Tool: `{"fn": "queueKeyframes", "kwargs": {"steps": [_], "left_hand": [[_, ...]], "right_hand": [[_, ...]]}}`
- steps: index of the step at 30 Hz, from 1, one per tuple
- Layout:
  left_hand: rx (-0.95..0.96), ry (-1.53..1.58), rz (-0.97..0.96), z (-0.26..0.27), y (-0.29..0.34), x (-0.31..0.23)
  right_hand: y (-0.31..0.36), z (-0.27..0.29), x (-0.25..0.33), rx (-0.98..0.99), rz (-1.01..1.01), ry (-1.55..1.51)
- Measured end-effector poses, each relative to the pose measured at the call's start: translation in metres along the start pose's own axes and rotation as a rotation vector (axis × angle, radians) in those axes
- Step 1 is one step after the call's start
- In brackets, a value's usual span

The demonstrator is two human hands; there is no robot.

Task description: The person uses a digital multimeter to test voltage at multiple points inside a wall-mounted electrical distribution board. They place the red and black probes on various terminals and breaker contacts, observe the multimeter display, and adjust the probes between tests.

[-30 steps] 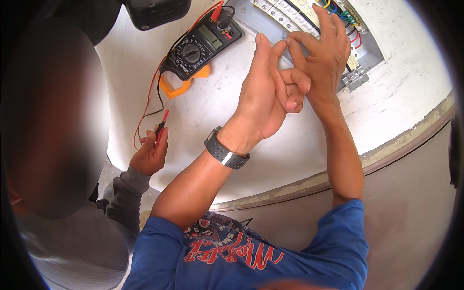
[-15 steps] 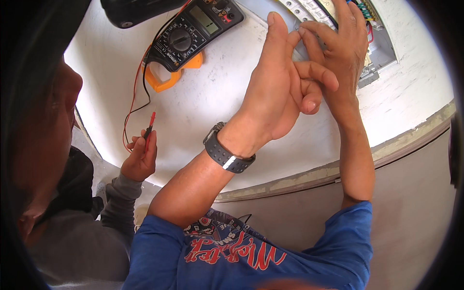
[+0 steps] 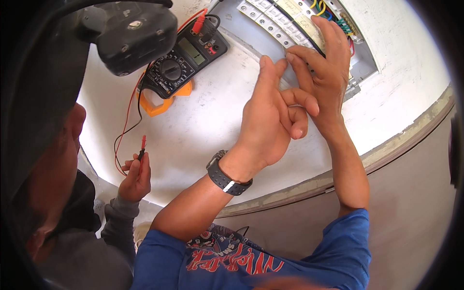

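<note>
My left hand [image 3: 270, 121], with a dark strap watch [image 3: 227, 176] on its wrist, is raised palm inward. Its thumb points up apart from the index finger, and the other fingers bend loosely. The left index tip lies close to the fingertips of my right hand [image 3: 326, 77]. On the right hand, thumb and index come together in a pinch; a thin line shows by the tips, too fine to name. Both hands are just in front of an open electrical panel [image 3: 360, 86], beside its row of white circuit breakers [image 3: 272, 29].
A black clamp meter [image 3: 170, 70] with orange jaws lies on the white surface [image 3: 203, 116] to the left. Its leads run to a co-worker's hand [image 3: 135, 179] holding red and black test probes [image 3: 142, 150]. A bulky black device [image 3: 137, 38] fills the upper left. Coloured wires [image 3: 345, 24] run inside the panel.
The view has shifted, so the meter, panel and hands sit lower and further left. More breakers and the black device show. My hands keep nearly the same pose.
</note>
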State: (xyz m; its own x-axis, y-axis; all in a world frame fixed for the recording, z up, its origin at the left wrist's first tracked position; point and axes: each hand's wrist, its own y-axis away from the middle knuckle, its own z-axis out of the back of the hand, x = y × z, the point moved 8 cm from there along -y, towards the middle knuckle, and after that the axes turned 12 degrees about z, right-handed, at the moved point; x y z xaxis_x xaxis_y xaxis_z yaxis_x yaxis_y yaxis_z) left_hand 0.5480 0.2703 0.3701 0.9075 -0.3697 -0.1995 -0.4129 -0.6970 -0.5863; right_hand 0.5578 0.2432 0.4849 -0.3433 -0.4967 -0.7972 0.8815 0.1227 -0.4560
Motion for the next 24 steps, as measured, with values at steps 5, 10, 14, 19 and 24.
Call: {"fn": "queueKeyframes", "kwargs": {"steps": [5, 10, 14, 19, 24], "left_hand": [[0.099, 0.055, 0.061, -0.002, -0.002, -0.001], [0.084, 0.077, 0.033, 0.004, -0.003, 0.003], [0.026, 0.057, 0.001, 0.007, 0.002, 0.012], [-0.021, 0.058, -0.024, 0.009, 0.006, 0.019], [-0.056, 0.048, -0.044, 0.014, 0.009, 0.023]], "right_hand": [[-0.001, -0.004, 0.001, 0.043, 0.055, -0.018], [0.008, -0.004, -0.001, 0.001, 0.149, 0.034], [0.011, -0.011, -0.007, 0.046, 0.196, 0.063], [0.003, -0.012, 0.007, 0.056, 0.361, 0.122], [0.001, -0.025, 0.013, 0.223, 0.411, 0.348]]}}
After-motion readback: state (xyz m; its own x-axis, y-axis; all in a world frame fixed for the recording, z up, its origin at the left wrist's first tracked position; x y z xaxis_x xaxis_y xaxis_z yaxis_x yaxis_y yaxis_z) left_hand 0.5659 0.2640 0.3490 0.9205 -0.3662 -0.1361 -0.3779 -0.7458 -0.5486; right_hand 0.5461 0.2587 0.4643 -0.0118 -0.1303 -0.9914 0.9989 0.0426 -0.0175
